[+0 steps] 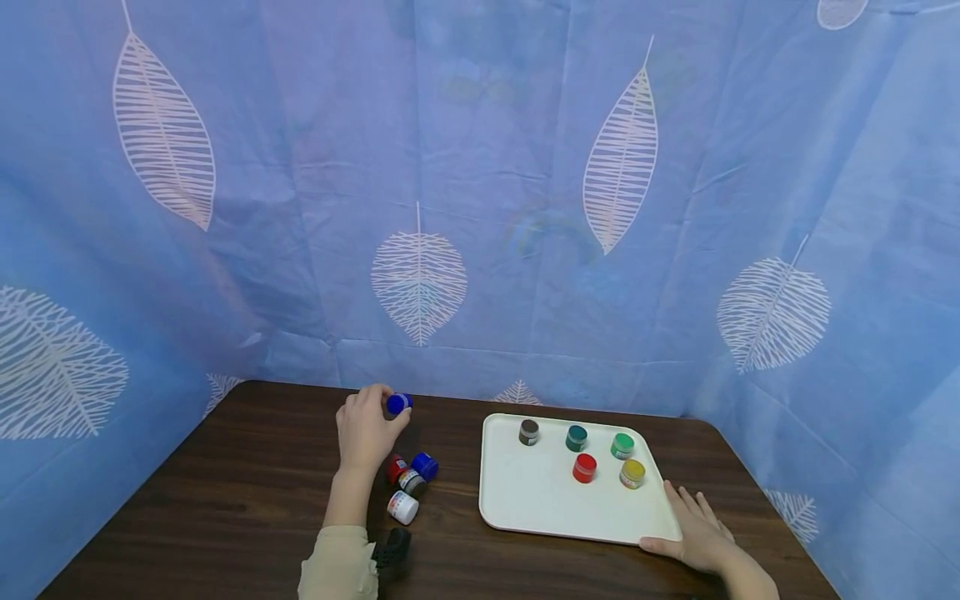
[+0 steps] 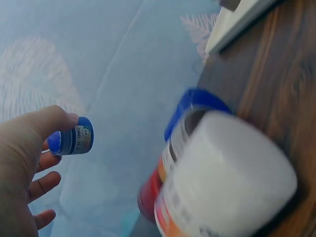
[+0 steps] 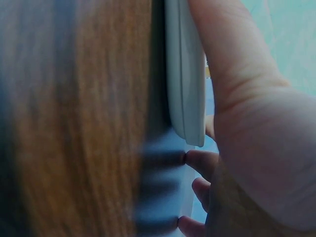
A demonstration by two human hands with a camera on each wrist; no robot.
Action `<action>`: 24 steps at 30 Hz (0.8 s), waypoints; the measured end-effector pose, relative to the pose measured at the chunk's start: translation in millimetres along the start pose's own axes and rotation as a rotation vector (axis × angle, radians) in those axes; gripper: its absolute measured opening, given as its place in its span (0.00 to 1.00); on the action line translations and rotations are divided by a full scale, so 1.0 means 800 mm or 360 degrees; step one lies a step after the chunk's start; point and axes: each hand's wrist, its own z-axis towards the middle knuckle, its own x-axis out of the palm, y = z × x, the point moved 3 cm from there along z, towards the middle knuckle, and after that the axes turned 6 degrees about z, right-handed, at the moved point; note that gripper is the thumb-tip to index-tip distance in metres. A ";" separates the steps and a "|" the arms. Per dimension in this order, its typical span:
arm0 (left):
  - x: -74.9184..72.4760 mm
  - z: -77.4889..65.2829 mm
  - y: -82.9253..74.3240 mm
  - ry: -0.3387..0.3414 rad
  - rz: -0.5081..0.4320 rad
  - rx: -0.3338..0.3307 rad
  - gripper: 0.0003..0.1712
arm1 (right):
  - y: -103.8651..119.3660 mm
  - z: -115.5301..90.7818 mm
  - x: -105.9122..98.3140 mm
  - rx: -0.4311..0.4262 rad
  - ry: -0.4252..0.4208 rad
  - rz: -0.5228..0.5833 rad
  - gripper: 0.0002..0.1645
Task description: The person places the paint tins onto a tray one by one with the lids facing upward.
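Note:
My left hand (image 1: 367, 432) pinches a small blue paint jar (image 1: 399, 404) between thumb and fingers. In the left wrist view the jar (image 2: 78, 136) lies sideways at the thumb tip, its label showing, while the other fingers spread loosely. Nearer my forearm lie a second blue jar (image 1: 425, 467), a red jar (image 1: 396, 468), a dark jar (image 1: 412, 482) and a white jar (image 1: 403, 507), close together on the table. My right hand (image 1: 697, 529) rests at the near right corner of a white tray (image 1: 525, 508), thumb along its rim and fingers extended beside it.
On the tray stand several paint jars: brown (image 1: 528, 432), teal (image 1: 577, 437), green (image 1: 622, 446), red (image 1: 585, 467) and yellow (image 1: 632, 473). A blue leaf-print curtain (image 1: 495, 167) hangs behind the dark wooden table (image 1: 247, 483).

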 end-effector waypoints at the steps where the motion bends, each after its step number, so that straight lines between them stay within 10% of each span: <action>1: 0.000 0.000 -0.005 -0.0011 0.0003 0.0024 0.22 | 0.000 0.000 0.000 0.0000 0.0001 0.0000 0.69; 24: 0.023 -0.028 -0.109 -0.0128 0.0006 0.0543 0.22 | 0.004 -0.001 -0.002 -0.0016 0.0018 0.0021 0.69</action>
